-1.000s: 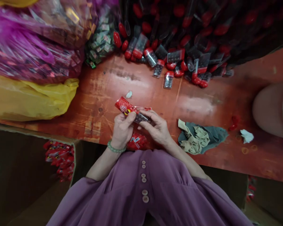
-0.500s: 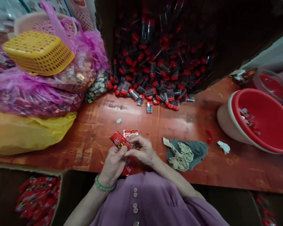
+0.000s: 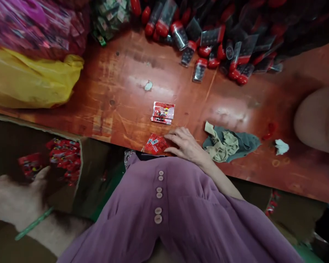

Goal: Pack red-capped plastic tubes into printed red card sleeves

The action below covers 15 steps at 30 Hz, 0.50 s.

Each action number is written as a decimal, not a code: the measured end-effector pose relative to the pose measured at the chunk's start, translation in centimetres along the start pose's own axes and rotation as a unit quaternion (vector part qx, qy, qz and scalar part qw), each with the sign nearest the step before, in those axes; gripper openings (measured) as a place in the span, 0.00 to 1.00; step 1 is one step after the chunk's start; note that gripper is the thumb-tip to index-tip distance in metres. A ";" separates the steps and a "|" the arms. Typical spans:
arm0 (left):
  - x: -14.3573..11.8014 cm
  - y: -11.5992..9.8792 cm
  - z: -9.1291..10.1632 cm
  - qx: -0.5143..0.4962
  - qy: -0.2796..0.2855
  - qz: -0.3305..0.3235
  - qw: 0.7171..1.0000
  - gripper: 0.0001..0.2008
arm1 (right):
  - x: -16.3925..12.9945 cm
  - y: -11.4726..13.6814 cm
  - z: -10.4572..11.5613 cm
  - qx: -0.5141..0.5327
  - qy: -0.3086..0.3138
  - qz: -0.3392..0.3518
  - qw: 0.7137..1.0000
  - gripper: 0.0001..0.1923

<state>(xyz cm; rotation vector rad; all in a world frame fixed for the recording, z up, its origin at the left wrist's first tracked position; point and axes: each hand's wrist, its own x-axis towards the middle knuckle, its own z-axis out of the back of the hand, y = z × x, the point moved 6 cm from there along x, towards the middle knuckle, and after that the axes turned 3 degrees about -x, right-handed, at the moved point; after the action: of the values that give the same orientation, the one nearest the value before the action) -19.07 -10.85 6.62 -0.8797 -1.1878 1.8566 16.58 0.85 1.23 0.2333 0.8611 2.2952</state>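
Observation:
My left hand (image 3: pixel 19 195), smeared by motion, is over the cardboard box at the lower left. A red printed packet (image 3: pixel 30 164) shows at its thumb and fingers; whether they grip it is too blurred to tell. My right hand (image 3: pixel 188 146) rests on the table with its fingers spread. Its fingertips are at the right edge of some red packets with barcodes (image 3: pixel 155 143) near the table's front edge. Just beyond lie flat red-and-white printed pieces (image 3: pixel 163 111), partly overlapping.
Several red-capped clear containers (image 3: pixel 200 69) spill across the back. A crumpled grey and beige cloth (image 3: pixel 227 142) lies right of my right hand, with a white scrap (image 3: pixel 282 146) and a pale tub (image 3: pixel 318 122) beyond. Many red packets (image 3: pixel 67 157) fill part of the left box.
Both hands were together at a red packet above the table. My left hand has swung down left to the box; my right hand has lowered onto the table. The view has tilted down.

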 end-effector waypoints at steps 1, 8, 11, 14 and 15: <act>-0.2 -0.5 -1.0 0.021 0.002 -0.011 1.000 0.09 | 0.0 0.0 -0.5 -0.018 0.006 0.000 1.000 0.27; -0.6 -1.0 -12.1 0.187 0.066 -0.121 0.973 0.15 | 0.6 -0.9 -2.5 -0.110 -0.009 -0.005 0.994 0.16; -1.1 0.1 -16.4 0.250 0.149 -0.201 0.935 0.18 | 0.7 -1.1 -2.9 -0.108 -0.031 -0.005 0.994 0.14; -1.5 0.7 -19.5 0.311 0.198 -0.234 0.900 0.23 | 0.8 -1.3 -3.1 -0.099 -0.038 -0.008 0.994 0.13; -1.6 0.6 -20.2 0.331 0.202 -0.238 0.890 0.24 | 0.8 -1.4 -3.0 -0.092 -0.040 -0.012 0.995 0.13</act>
<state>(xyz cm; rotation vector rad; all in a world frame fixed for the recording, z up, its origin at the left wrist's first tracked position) -1.40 -4.03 -0.46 -0.4818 -0.3965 1.4194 15.58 0.58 -1.97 0.2314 0.6044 2.3089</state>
